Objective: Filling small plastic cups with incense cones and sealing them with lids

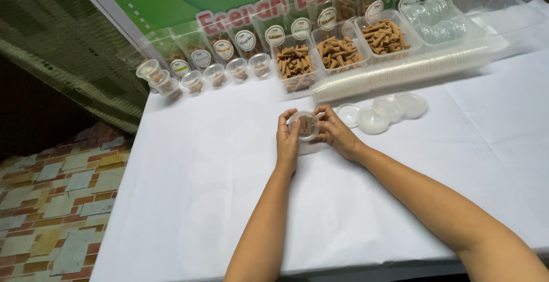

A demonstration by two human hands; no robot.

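The left hand (287, 139) and right hand (337, 133) are gripping a small clear cup (304, 125) of brown sticks between them, fingers clamped on its rim, mid-bench (200, 190); loose clear lids (380, 112) are lying at three o'clock.

Both forearms are bare up to the picture edge; no sleeve covers them. The left hand (287, 140) and the right hand (337, 135) have short, plain nails.

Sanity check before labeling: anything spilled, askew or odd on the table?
Nothing spilled. Both hands, left hand and right hand, hold a small cup. The long lid stack lies on its side; loose lids sit beside it.
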